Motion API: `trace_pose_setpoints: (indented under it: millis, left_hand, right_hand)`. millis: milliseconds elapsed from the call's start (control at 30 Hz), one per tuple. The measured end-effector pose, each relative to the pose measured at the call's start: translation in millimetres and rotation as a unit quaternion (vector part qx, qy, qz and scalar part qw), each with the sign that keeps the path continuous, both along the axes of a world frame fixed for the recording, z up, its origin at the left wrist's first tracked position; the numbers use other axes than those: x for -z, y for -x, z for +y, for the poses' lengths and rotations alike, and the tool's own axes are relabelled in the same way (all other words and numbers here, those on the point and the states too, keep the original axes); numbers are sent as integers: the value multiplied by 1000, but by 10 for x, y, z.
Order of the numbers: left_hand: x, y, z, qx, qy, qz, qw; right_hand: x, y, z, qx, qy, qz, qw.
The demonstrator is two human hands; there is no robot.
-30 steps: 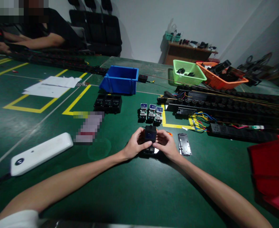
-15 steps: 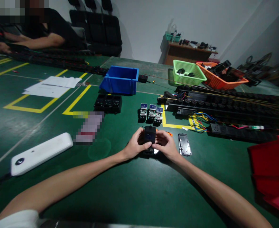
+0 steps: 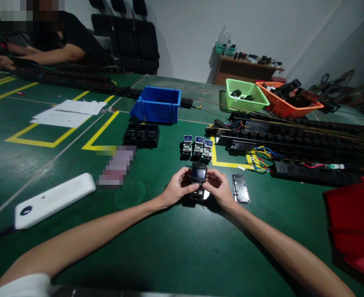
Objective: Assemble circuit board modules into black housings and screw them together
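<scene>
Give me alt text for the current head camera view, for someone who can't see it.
A person's left hand and right hand hold a small black device with a dark, screen-like face over a green table. Beyond the hands are three circuit boards, with a flat dark panel to the right and a blue bin farther back, leftward.

A pale wall (image 3: 185, 41) occupied the upper center of the frame. Black seats (image 3: 126, 41) stood at upper left, a brown desk (image 3: 239, 71) at upper right. A green table (image 3: 169, 247) filled the lower frame. Light was dim.
</scene>
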State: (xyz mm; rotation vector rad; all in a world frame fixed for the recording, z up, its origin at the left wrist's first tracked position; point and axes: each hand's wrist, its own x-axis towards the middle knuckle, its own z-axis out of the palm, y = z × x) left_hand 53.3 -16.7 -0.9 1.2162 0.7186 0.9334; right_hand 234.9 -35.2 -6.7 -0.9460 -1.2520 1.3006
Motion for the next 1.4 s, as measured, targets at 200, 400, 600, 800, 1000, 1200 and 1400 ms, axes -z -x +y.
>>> trace_pose_setpoints:
  millis: [200, 400, 600, 800, 1000, 1200, 1400]
  left_hand:
    - [14, -6, 20, 18, 0, -12, 1000]
    - [21, 2, 16, 12, 13, -19, 1000]
    - [3, 3, 5, 0, 14, -15, 1000]
    - [-16, 2, -1, 6, 19, -12, 1000]
    - [-8, 6, 6, 15, 16, -19, 1000]
    - [13, -2, 22, 11, 14, -24, 1000]
    - [4, 1, 8, 22, 6, 16, 1000]
  right_hand:
    - [46, -35, 29, 23, -10, 13, 1000]
    - [28, -30, 26, 14, -12, 9, 1000]
    - [-1, -25, 23, -13, -18, -3, 1000]
    - [19, -35, 20, -17, -8, 1, 1000]
    - [25, -38, 22, -13, -5, 5, 1000]
    - [43, -37, 20, 17, -9, 10, 1000]
    - [47, -33, 25, 52, -9, 14, 999]
